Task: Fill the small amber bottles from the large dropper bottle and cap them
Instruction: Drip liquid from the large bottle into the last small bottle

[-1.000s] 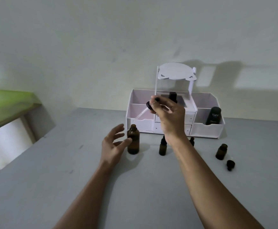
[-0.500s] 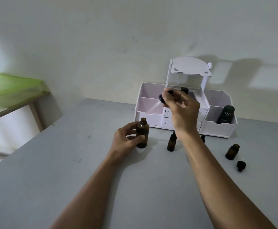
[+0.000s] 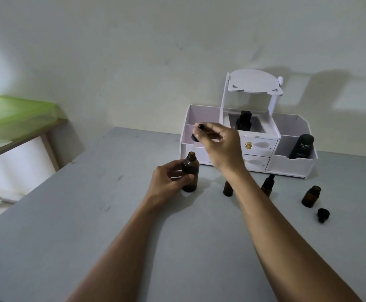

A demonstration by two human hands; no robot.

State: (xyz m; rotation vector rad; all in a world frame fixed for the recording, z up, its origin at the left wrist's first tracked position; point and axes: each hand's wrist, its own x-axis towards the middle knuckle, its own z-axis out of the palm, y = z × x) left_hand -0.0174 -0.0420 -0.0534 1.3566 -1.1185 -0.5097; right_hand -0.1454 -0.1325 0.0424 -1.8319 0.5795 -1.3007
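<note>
— Grey tabletop against a plain pale wall, with a white plastic organiser with small drawers standing at the back. What are the hands doing?

— Left hand is wrapped round the large amber glass bottle, fingers and thumb clamped on its body. It stands upright on the table, neck open, just in front of the organiser.

— And the right?

— Right hand is raised above and slightly behind that bottle, fingertips pinched on the black dropper cap. The glass tube hangs below it, faint against the white, its tip above the open neck; whether it touches, I cannot tell.

— The small ones?

— 3 small amber bottles on the table. 1 small amber bottle sits just left of the right forearm, top hidden. A capped small amber bottle is just right of the forearm. An open small amber bottle stands further right, with a loose black cap lying near it.

— Anything in the organiser?

— A black "Kahf" container in the right compartment, a dark bottle in the middle.
</note>
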